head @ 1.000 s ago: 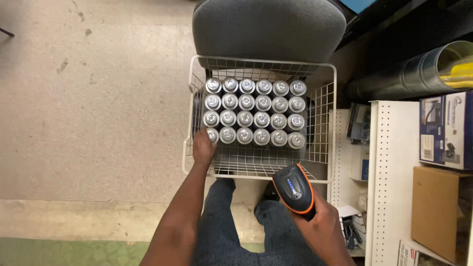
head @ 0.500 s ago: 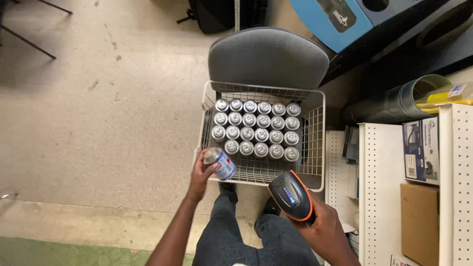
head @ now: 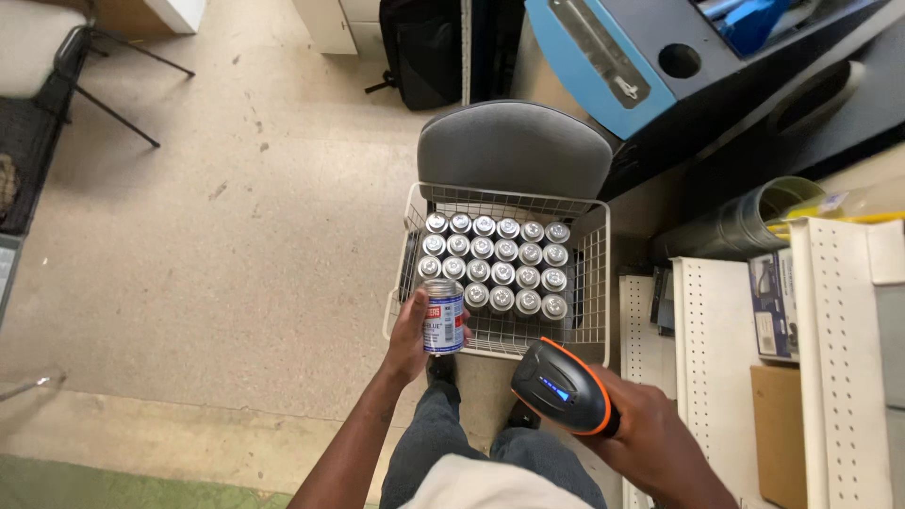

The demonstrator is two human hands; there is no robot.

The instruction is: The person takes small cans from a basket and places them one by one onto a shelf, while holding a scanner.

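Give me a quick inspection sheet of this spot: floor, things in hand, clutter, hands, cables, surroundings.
Surface: speckled beige floor, scuffed.
Job's things: silver cans in rows in a white wire basket; one can lifted out at the basket's near-left corner.
Clutter: boxes on white pegboard shelving.
Hands: left hand grips the can; right hand grips a black-and-orange scanner.
Cables: nothing seen.
Surroundings: grey chair behind the basket, black bag, blue machine.

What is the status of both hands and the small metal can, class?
Left hand holding small silver metal can over white wire basket. Right hand gripping black-and-orange handheld scanner. Nothing between scanner and can.
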